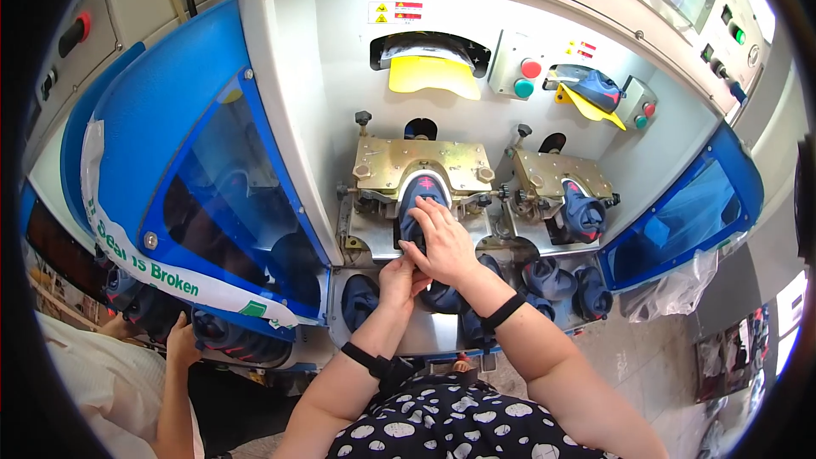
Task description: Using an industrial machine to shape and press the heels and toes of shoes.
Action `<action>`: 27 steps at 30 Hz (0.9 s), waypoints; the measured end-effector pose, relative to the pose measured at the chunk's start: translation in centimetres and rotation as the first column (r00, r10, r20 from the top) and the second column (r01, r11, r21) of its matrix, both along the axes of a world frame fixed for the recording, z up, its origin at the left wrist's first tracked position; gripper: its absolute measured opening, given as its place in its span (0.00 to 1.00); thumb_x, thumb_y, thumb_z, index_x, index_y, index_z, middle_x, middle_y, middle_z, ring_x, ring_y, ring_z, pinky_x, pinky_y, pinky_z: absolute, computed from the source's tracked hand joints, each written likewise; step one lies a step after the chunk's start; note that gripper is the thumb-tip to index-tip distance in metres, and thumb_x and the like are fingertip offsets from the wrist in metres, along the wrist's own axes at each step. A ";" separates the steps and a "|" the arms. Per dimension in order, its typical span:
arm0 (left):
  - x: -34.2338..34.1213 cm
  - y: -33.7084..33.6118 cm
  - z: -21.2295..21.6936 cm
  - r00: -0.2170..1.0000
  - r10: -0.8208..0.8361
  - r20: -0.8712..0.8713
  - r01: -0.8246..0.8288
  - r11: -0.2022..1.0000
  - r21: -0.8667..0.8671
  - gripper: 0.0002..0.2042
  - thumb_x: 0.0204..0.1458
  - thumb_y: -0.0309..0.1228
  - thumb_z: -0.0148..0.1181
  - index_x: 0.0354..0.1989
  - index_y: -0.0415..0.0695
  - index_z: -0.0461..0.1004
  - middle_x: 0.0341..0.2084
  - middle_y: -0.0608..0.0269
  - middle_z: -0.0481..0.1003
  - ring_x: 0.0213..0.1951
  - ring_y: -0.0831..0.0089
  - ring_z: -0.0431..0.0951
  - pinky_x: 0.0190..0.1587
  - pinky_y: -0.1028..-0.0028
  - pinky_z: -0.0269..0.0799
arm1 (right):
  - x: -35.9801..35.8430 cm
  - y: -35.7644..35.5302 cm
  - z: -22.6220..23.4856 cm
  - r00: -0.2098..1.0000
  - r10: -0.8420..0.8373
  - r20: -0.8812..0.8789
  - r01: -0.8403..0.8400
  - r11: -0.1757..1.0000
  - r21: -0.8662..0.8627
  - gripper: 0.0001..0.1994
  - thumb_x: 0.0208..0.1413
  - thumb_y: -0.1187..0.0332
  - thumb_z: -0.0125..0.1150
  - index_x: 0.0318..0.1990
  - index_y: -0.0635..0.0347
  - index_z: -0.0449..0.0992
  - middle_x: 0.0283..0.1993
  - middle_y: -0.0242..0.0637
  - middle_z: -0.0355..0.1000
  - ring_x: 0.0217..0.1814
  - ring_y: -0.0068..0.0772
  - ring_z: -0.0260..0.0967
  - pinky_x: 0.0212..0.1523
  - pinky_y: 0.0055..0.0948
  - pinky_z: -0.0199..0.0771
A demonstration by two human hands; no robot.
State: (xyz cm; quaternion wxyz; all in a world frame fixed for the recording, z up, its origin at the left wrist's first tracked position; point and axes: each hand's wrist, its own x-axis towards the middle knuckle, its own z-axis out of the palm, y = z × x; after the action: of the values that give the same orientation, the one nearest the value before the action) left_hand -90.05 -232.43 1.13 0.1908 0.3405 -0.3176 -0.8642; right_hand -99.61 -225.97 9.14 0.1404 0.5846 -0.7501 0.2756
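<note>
A dark blue shoe upper (pixel 411 195) with a pink mark lies toe-first in the rounded notch of the left metal clamp (pixel 387 155). My right hand (pixel 445 246) is laid across this upper, fingers stretched over its top and thumb pointing toward my left hand. Close below, my left hand (pixel 397 282) has its fingers curled together by the near end of the upper. What those fingers pinch, if anything, is hidden behind the right hand. Both wrists wear black bands.
A second upper (pixel 583 214) sits in the right clamp (pixel 557 172). Several uppers (pixel 360 299) stand along the ledge below. Yellow pads (pixel 435 78) and button boxes (pixel 517 68) are on the back wall. Blue doors (pixel 170 144) flank the bay. At left, another person's hand (pixel 182 342) touches shoes.
</note>
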 end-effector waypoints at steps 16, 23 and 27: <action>5.1 0.4 -5.0 0.805 -0.573 0.156 0.582 0.813 -0.013 0.19 0.60 0.47 0.56 0.46 0.43 0.70 0.43 0.59 0.76 0.41 0.67 0.80 0.39 0.72 0.76 | 2.7 20.3 -7.1 0.970 -0.214 0.115 0.164 0.927 0.336 0.16 0.49 0.64 0.66 0.46 0.53 0.72 0.43 0.36 0.68 0.38 0.39 0.73 0.34 0.35 0.74; 4.1 3.4 -1.9 0.615 -0.770 0.171 0.762 0.523 -0.383 0.25 0.58 0.44 0.59 0.60 0.43 0.66 0.51 0.62 0.73 0.50 0.71 0.76 0.52 0.70 0.68 | 3.2 20.4 -2.7 0.803 -0.226 0.552 0.260 0.965 0.016 0.14 0.44 0.83 0.57 0.38 0.58 0.79 0.38 0.35 0.72 0.29 0.27 0.69 0.28 0.24 0.69; 3.6 4.6 2.8 0.757 -0.529 -0.383 0.575 0.818 0.008 0.18 0.63 0.32 0.51 0.60 0.42 0.65 0.54 0.61 0.73 0.53 0.69 0.74 0.59 0.66 0.67 | 5.1 18.8 2.1 0.834 -0.117 0.539 0.222 0.966 -0.135 0.17 0.42 0.85 0.60 0.42 0.60 0.77 0.42 0.39 0.71 0.29 0.22 0.67 0.28 0.19 0.68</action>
State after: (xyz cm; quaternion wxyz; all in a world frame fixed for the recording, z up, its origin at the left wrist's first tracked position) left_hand -86.41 -227.87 3.92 -0.0393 0.0768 -0.3083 -0.9474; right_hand -94.52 -207.18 11.23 0.0091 0.4012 -0.7787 0.4823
